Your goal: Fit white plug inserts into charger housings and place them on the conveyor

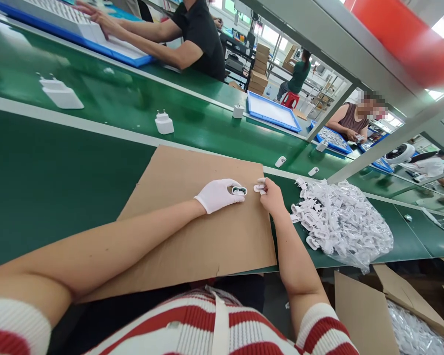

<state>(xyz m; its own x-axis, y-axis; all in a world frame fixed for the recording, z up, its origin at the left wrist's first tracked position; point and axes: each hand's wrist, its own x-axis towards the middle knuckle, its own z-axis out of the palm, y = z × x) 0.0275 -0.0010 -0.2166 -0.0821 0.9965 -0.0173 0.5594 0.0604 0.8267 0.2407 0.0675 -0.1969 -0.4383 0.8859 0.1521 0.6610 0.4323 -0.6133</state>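
Note:
My left hand (219,195), in a white glove, is closed around a white charger housing (239,190). The housing's open end faces right and shows a green circuit board inside. Just across a small gap, my right hand (271,196) pinches a small white plastic charger cover (259,188) between thumb and fingers. That hand is mostly bare, with white covering at a fingertip. Both hands are over a flat brown cardboard sheet (207,236). Right of my right forearm, a clear plastic bag (355,222) spills many similar white plug pieces (311,214) onto the green bench.
Beyond the cardboard runs a green conveyor (118,108) carrying white chargers (164,122) spaced apart. Blue trays (274,112) line its far side, where co-workers sit. A slanted metal post (377,148) rises at right. An open carton (370,310) stands below the bench at lower right.

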